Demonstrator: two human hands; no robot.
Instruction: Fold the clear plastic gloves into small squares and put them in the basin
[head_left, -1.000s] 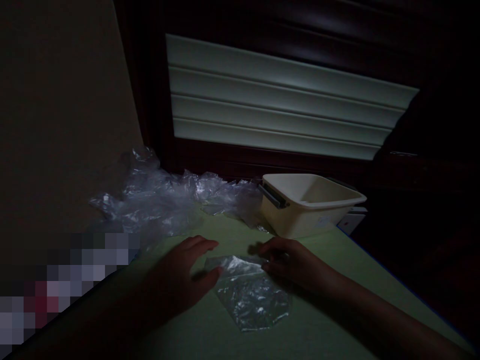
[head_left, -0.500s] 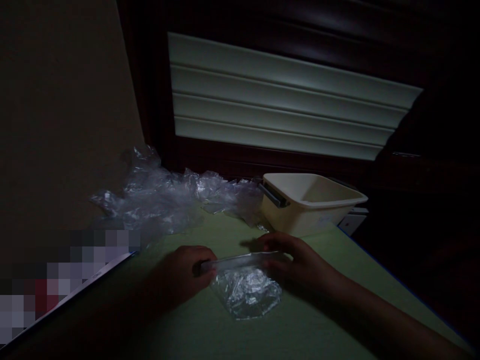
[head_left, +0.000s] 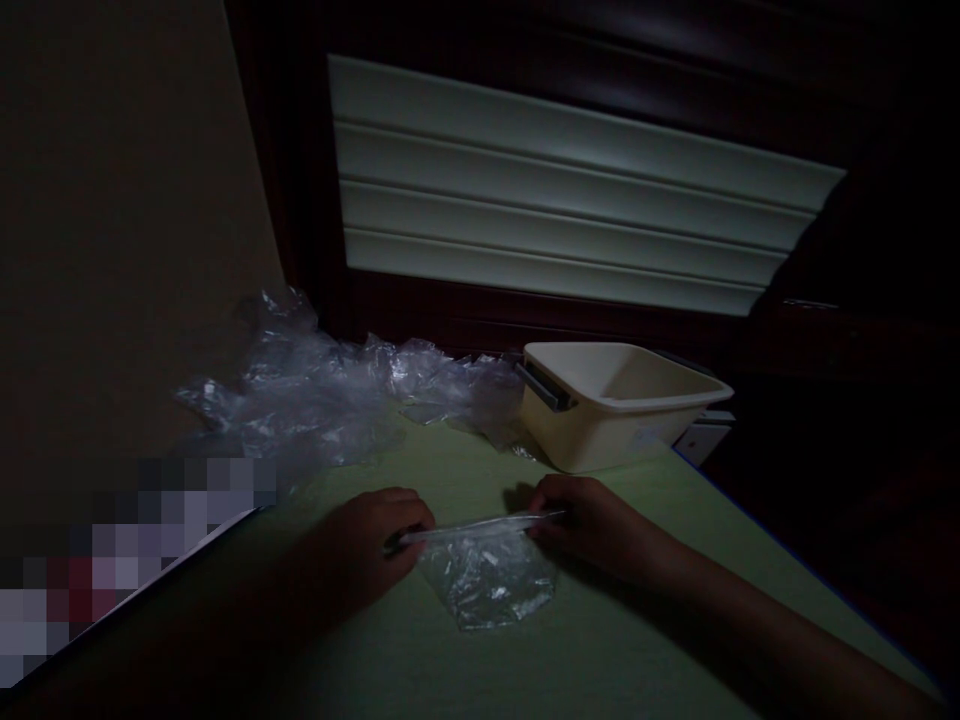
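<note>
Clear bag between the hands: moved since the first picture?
Yes. The clear bag has shifted leftward and up the view at its near edge, judged against the cream bin.

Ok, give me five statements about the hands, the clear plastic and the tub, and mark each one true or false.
1. The left hand and right hand hold opposite ends of the clear plastic's far edge. True.
2. The tub lies on its side. False: it stands upright, open top facing up.
3. A heap of crinkled plastic lies to the left of the tub. True.
4. The table is bright red. False: its top is pale green.
5. The clear plastic is inside the tub. False: it is between the hands, nearer the camera than the tub.
</note>
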